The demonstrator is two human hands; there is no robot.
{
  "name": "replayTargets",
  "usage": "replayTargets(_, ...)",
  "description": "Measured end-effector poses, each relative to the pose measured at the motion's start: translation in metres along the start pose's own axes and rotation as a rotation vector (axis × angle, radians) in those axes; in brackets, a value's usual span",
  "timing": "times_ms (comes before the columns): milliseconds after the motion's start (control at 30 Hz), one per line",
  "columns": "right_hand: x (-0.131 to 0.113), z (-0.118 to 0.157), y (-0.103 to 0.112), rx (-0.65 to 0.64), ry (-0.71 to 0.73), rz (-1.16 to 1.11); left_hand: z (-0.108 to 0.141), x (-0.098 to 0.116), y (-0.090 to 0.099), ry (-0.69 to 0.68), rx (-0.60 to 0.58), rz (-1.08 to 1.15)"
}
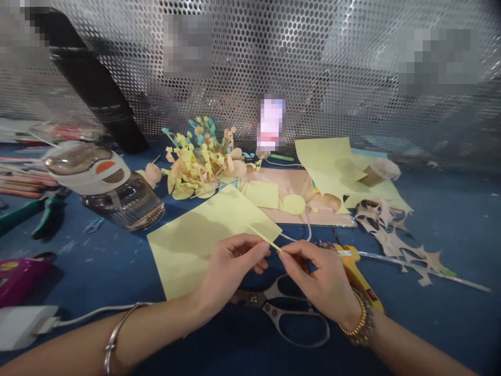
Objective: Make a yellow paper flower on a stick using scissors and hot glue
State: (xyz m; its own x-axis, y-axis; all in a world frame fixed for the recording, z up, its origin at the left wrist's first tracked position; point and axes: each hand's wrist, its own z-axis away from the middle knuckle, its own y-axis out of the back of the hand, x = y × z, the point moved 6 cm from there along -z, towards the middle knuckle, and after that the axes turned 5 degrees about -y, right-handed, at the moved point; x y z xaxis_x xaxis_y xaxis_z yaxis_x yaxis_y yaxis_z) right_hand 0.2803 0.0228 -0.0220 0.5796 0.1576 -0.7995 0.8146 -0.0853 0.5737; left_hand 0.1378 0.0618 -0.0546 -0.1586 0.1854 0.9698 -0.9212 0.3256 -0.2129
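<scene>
Your left hand (230, 266) and right hand (317, 277) are both narrow, close together, pinching a thin yellow paper strip (265, 239) between their fingertips. The strip sits at the centre of the view, its free end angled toward 11 o'clock. Your left hand is over a large yellow paper sheet (195, 245), which lies on a blue table (450, 313). A silver bangle (117, 334) circles your left wrist, and gold and beaded bracelets (358, 324) circle your right. Large scissors (282, 313) lie at 6 o'clock, just below your hands. A yellow glue gun (354, 277) is at 4 o'clock, just beside your right hand, and peach cut-out paper scraps (395, 240) are at 2 o'clock. A peach paper sheet (289, 183) is at 12 o'clock, and a bunch of paper flowers (199, 162) is at 11 o'clock. A clear jar (125, 206) stands at 10 o'clock, and green-handled pliers (43, 214) lie at 9 o'clock.
</scene>
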Motion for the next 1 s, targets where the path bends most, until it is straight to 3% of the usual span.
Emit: replayTargets(1000,-0.0087,0.0053,0.0004,0.078,0.235,0.135,0.0044,-0.0045,-0.0018,0.091,0.001,0.126)
